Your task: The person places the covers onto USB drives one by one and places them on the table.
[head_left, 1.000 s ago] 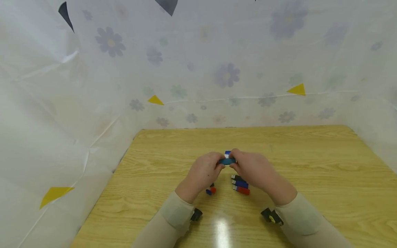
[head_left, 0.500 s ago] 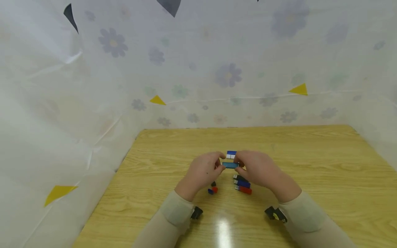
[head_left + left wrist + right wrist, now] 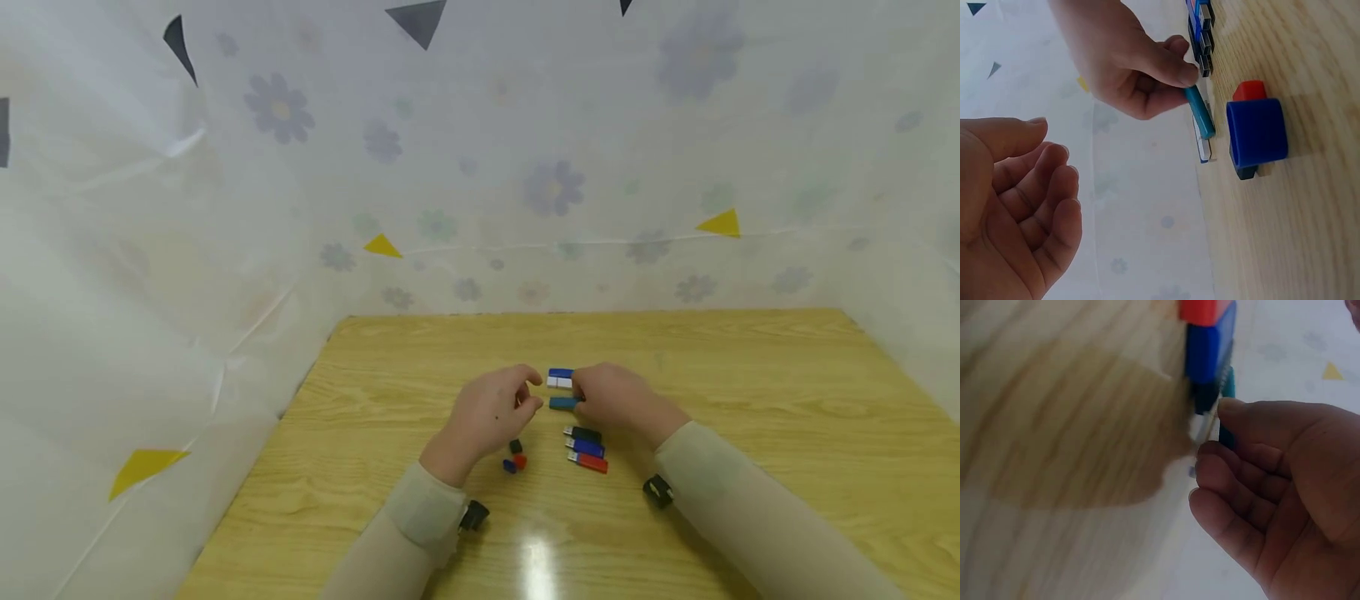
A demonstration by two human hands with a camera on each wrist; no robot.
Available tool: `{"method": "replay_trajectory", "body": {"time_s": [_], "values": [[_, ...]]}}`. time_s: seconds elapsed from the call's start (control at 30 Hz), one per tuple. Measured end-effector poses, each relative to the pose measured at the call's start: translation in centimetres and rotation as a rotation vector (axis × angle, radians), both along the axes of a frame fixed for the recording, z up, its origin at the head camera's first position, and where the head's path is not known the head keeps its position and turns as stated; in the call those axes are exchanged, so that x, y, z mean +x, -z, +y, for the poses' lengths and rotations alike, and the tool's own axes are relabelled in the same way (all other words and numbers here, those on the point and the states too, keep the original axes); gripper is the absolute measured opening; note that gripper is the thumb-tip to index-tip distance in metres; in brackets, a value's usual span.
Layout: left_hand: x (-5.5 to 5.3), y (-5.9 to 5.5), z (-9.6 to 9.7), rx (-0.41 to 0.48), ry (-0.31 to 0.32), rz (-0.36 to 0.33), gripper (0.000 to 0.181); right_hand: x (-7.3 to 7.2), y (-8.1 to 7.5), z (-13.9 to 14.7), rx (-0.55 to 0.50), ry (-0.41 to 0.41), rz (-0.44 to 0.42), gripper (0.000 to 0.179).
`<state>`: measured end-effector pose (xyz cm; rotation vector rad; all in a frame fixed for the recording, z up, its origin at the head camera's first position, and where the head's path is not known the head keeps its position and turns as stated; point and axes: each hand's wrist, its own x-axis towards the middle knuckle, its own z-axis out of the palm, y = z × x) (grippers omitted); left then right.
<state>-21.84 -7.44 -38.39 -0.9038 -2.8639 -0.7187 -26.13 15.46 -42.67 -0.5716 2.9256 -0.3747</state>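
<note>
My right hand (image 3: 622, 402) pinches one end of a teal USB stick (image 3: 562, 403), seen from the side in the left wrist view; no metal plug shows on it. Just left of it, my left hand (image 3: 486, 417) hovers with relaxed, curved fingers that hold nothing. Behind the teal stick lie a white stick (image 3: 555, 382) and a blue one (image 3: 559, 372), side by side and partly covered by the right hand. Nearer the front, a black (image 3: 587, 434), a blue (image 3: 588, 448) and a red USB stick (image 3: 590, 463) lie in a row, plugs bare and facing left.
Small loose caps stand on the table below the left hand: a black cap (image 3: 515, 446), a red cap (image 3: 520, 460) and a blue cap (image 3: 1259, 132). The wood-grain table (image 3: 420, 350) ends at a flowered white sheet (image 3: 465, 150) behind and on the sides.
Both hands had the teal stick between them one second ago. My left fingers have come off it, and the right hand has lowered it slightly towards the table beside the white stick.
</note>
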Motion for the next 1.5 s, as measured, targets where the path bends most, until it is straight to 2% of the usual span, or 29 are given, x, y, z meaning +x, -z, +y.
{"method": "replay_trajectory", "body": {"time_s": [0.27,0.5,0.7,1.07,1.17,1.3,1.5], "values": [[0.1,0.2,0.0,-0.016,-0.002,0.007,0.025,-0.9,0.7,-0.8,0.036,0.056,0.002,0.013],[0.1,0.2,0.0,-0.031,-0.002,0.034,0.024,-1.1,0.4,-0.5,0.054,0.033,0.040,0.017],[0.0,0.3,-0.1,-0.045,0.007,0.043,0.024,-1.1,0.3,-0.5,0.055,0.019,0.039,0.017],[0.0,0.3,-0.4,-0.069,-0.017,-0.005,0.022,-1.4,0.5,0.0,0.024,0.075,0.008,0.016],[-0.1,0.3,-0.6,-0.109,-0.032,-0.046,0.022,-0.8,0.2,0.2,-0.001,0.083,0.004,0.015],[-0.2,0.2,-0.8,-0.184,-0.041,-0.094,0.021,0.8,-0.8,0.4,-0.037,0.066,0.013,0.015],[-0.2,0.6,-1.2,-0.335,-0.028,-0.160,0.013,3.2,-2.2,0.6,-0.094,0.053,0.010,0.016]]}}
